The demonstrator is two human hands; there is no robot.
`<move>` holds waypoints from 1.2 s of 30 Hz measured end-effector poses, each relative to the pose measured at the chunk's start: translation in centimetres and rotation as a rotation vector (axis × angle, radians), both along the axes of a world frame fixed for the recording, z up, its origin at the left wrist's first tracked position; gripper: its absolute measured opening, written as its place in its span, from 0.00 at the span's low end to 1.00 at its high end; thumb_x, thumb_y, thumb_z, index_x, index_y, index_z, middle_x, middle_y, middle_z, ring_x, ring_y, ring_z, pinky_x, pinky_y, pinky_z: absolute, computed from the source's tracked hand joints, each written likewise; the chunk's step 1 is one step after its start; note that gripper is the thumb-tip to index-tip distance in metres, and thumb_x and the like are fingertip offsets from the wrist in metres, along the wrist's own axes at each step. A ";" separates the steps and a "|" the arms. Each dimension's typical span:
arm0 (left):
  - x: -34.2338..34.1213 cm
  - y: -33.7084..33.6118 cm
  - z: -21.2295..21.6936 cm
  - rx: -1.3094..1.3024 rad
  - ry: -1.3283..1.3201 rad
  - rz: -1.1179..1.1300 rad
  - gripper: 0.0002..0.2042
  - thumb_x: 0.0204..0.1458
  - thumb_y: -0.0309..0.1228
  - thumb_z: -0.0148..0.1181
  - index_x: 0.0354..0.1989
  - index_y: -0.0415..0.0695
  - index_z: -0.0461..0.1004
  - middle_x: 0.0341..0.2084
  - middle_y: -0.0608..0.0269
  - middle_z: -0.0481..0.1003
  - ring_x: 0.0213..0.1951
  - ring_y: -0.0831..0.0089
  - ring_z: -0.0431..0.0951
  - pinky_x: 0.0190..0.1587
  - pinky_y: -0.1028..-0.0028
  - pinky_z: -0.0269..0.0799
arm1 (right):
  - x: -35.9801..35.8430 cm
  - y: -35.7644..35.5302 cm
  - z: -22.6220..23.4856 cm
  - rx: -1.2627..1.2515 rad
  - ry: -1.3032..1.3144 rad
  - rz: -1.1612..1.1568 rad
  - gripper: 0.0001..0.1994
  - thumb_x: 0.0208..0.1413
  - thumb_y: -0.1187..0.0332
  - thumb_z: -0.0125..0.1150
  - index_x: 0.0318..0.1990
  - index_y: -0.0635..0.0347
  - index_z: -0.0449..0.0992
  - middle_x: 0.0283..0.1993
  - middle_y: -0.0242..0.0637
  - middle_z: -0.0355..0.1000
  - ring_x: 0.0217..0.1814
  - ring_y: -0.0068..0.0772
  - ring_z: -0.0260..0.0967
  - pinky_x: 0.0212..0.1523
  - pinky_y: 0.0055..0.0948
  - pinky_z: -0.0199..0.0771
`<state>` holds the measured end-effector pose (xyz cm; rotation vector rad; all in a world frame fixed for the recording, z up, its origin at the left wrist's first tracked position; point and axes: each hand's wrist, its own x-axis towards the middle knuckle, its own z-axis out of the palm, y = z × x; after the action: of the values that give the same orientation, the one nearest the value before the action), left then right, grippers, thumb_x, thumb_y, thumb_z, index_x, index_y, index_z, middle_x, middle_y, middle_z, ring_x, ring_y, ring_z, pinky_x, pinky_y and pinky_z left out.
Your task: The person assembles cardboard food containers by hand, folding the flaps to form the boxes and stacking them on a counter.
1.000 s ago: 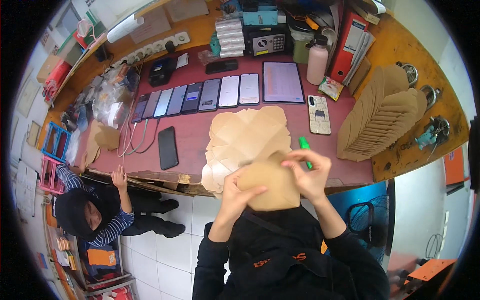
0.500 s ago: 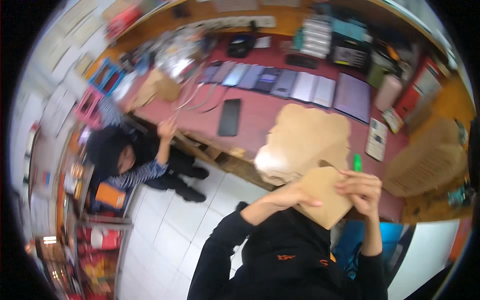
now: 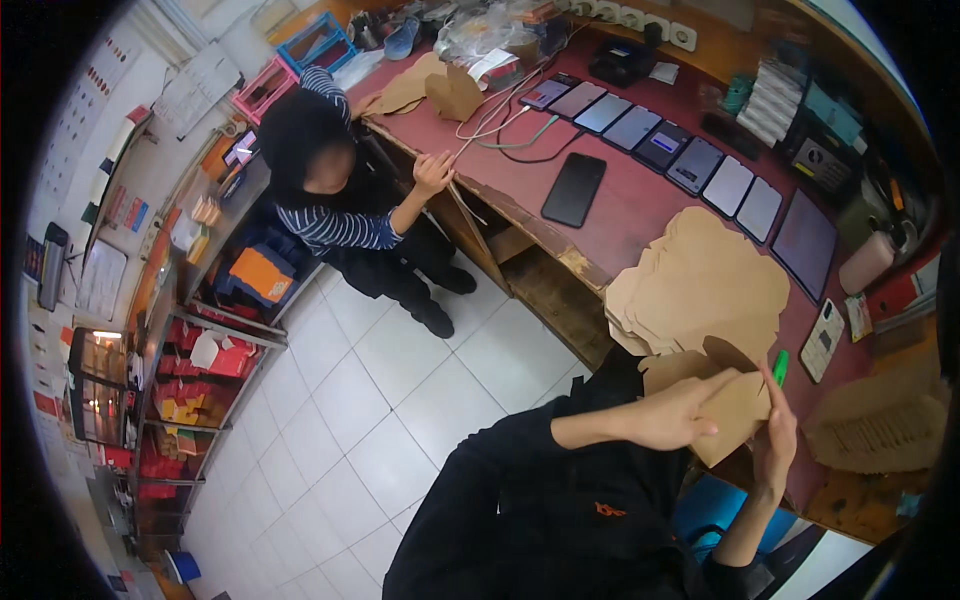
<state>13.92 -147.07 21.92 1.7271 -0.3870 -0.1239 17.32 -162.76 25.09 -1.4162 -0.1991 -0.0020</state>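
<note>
A brown cardboard box (image 3: 735, 425), partly folded, is held between my two hands in front of my body, over the table's near edge. My left hand (image 3: 672, 408) grips its left side, index finger stretched along the upper part. On the right side my right hand (image 3: 782, 432) presses its fingers against the card; its fingertips reach the top corner. One curved flap (image 3: 728, 352) stands up from the box. Just beyond lies a pile of flat die-cut cardboard blanks (image 3: 705, 275). A bright green object (image 3: 780, 366) lies right beside my right fingertips.
Several phones and a tablet (image 3: 790, 245) line the red tabletop (image 3: 520, 195); a black phone (image 3: 574, 190) lies nearer. Stacked folded cardboard (image 3: 880, 425) stands at right. Another person (image 3: 325, 190) is at the table's left end, near a folded box (image 3: 452, 95).
My view has swung, so the table and hands appear shifted right. My hands still hold the cardboard box; my left index finger now stretches toward the flap. The other person remains at left.
</note>
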 end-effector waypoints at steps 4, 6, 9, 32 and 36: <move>-0.8 -1.5 1.0 -0.014 0.063 -0.105 0.29 0.42 0.20 0.46 0.57 0.38 0.48 0.31 0.37 0.69 0.37 0.42 0.68 0.37 0.57 0.63 | 0.3 -5.2 -4.2 -0.348 -0.042 0.221 0.20 0.53 0.57 0.49 0.36 0.71 0.73 0.29 0.36 0.70 0.32 0.24 0.65 0.37 0.23 0.63; -0.1 -1.0 1.8 0.062 0.044 -0.176 0.29 0.41 0.21 0.47 0.56 0.37 0.48 0.30 0.38 0.69 0.35 0.42 0.68 0.36 0.57 0.63 | 0.0 -4.9 -3.8 -0.410 -0.125 0.155 0.18 0.51 0.58 0.54 0.29 0.69 0.72 0.20 0.28 0.64 0.22 0.17 0.57 0.24 0.18 0.55; 0.0 -1.4 2.3 0.107 -0.118 -0.252 0.29 0.38 0.20 0.48 0.54 0.36 0.50 0.26 0.41 0.70 0.31 0.44 0.69 0.34 0.56 0.62 | 0.2 -6.1 -1.8 -0.367 -0.183 0.265 0.19 0.51 0.56 0.55 0.25 0.69 0.71 0.17 0.27 0.63 0.20 0.15 0.55 0.21 0.17 0.52; -7.3 -10.6 3.5 0.117 -0.814 0.495 0.17 0.38 0.31 0.49 0.36 0.34 0.69 0.31 0.46 0.71 0.29 0.59 0.74 0.32 0.65 0.71 | 3.6 -8.6 -8.2 -0.526 -0.219 0.015 0.15 0.47 0.66 0.58 0.40 0.69 0.69 0.42 0.44 0.69 0.42 0.28 0.67 0.43 0.26 0.66; -4.2 -8.4 3.6 -0.083 -0.950 0.638 0.14 0.40 0.30 0.49 0.36 0.37 0.68 0.37 0.48 0.70 0.44 0.55 0.70 0.50 0.57 0.63 | 4.2 -5.2 -8.9 -0.479 -0.193 0.030 0.16 0.46 0.68 0.59 0.41 0.68 0.69 0.43 0.43 0.69 0.43 0.29 0.66 0.44 0.26 0.66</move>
<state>9.68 -155.42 25.52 1.6551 -0.4840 1.1864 21.57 -167.92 16.20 -1.8913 -0.3994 -0.0711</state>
